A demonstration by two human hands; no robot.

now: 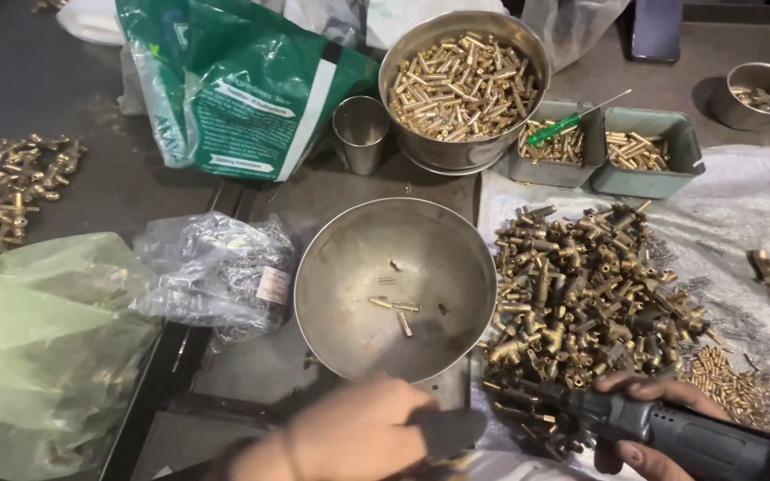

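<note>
Your right hand [648,419] grips the grey power driver [670,432], fingers wrapped tight, while your left hand [358,432], loosely curled, steadies its blurred tip beside the brass fittings [581,298], handy to the near-empty steel bowl [331,294].

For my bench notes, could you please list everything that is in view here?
large steel bowl: one, silver, centre, holding a few brass pins
deep steel bowl: one, silver, top centre, full of brass pins
steel cup: one, silver, left of the deep bowl
green trays: two, top right, with brass pins
screwdriver: one, green handle, across the left tray
brass fittings heap: one, gold, right
green printed bag: one, top left
clear bags: several, left
small steel bowl: one, far right
power tool: one, grey
left hand: bottom centre, fingers curled
right hand: gripping the power tool
</note>
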